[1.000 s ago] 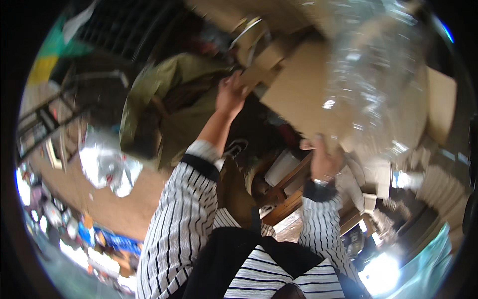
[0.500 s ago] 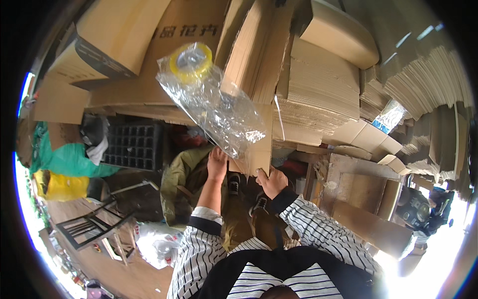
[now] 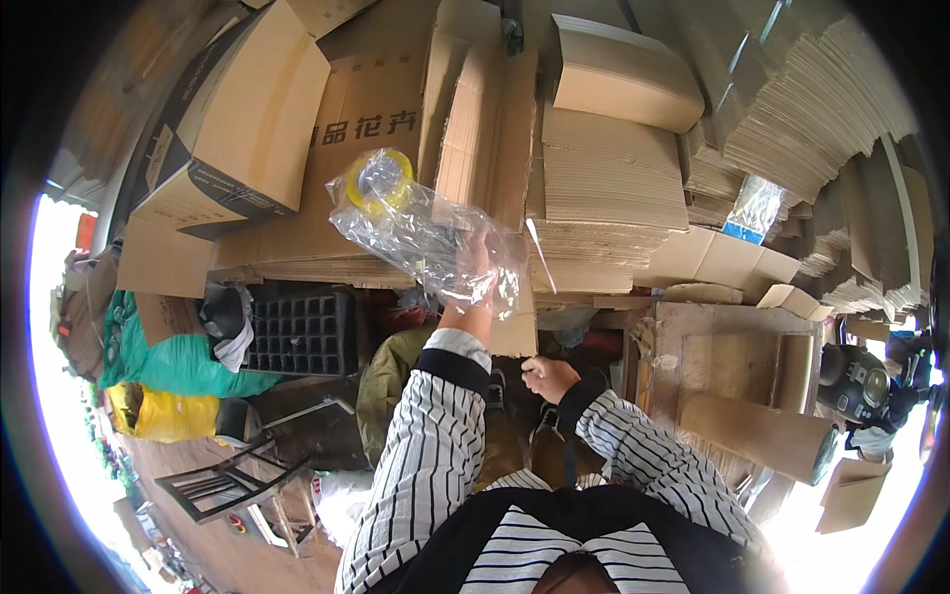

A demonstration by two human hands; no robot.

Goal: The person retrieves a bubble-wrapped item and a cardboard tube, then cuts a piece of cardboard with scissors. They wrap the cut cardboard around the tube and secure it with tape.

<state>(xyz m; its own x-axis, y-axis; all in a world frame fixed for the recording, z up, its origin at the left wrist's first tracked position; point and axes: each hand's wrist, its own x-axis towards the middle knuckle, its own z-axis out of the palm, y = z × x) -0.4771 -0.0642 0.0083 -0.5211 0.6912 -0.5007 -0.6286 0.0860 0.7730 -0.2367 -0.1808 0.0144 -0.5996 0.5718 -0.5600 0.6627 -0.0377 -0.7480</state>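
- One stack of flat, brown corrugated cardboard sheets stands beyond the hands, its sheets too many to count.
- One open brown cardboard box with dark printed bands tilts on cardboard at the left.
- One black plastic tray with square cells sits lower, left of the hands.
- One clear, crinkled plastic film bag lies over the cardboard in front of the person. It should be light, soft and slippery (the shine suggests slick film), easily torn; best gathered in a full fistful near its loose end.
- Two hands, well apart: the left hand shows through the film, and I cannot tell whether it is inside or beneath, or grips; the right hand is curled in on itself, nothing seen in it.
- One yellow, ring-shaped roll appears to be inside the bag's far left end; likely firm, the heaviest part, best held by its rim.
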